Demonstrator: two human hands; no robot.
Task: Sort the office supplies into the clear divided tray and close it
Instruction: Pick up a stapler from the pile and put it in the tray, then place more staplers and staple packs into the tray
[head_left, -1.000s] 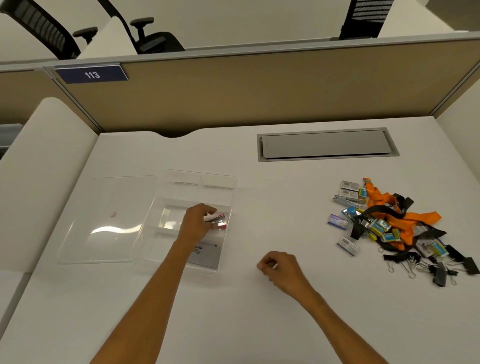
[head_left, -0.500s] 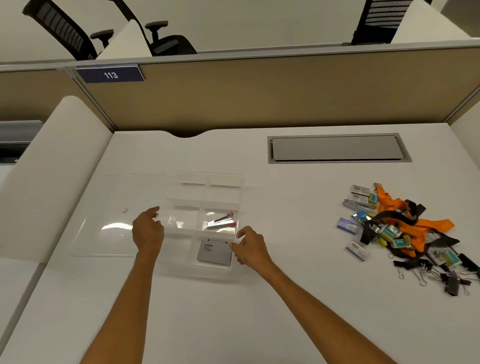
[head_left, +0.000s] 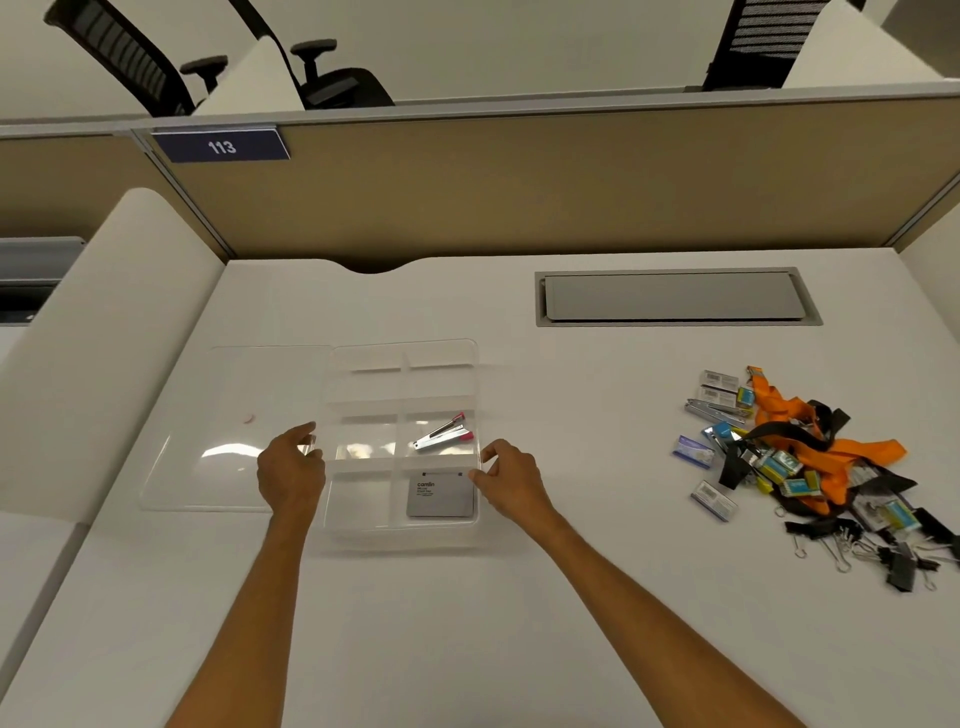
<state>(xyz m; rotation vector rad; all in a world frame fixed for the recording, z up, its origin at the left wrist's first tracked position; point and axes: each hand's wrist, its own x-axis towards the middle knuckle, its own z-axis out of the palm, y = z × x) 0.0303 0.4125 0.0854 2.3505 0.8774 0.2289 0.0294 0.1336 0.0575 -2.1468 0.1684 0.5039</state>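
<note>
The clear divided tray (head_left: 400, 529) sits on the left half of the desk (head_left: 467, 639), with its lid (head_left: 234, 431) thrown open flat to the left. Two cells are filled. A pink-tipped stapler (head_left: 443, 434) lies slantwise in the middle right compartment, and a grey stamp pad (head_left: 440, 500) lies flat in the near right one.

The left hand (head_left: 291, 470) has its fingers curled at the tray's left wall, by the hinge. The right hand (head_left: 511, 475) pinches the right wall between thumb and forefinger. To me this looks like someone steadying or shifting the tray.

If it is to be moved, I'd slide it flat rather than lift it, so the stapler and pad stay in their cells. Both sides should be drawn evenly so the open lid trails along without twisting at the hinge.

The rest of the work waits well apart on the right. There is a pile of supplies (head_left: 795, 467): orange lanyards (head_left: 831, 452) knotted with black straps, small staple boxes (head_left: 693, 451), and binder clips (head_left: 852, 552) at the near edge. That tangle is the real nuisance, since pulling one strap will likely drag the clips along.

Beyond lie a grey cable hatch (head_left: 675, 296) and a partition (head_left: 571, 182) with a number plate (head_left: 221, 146).
</note>
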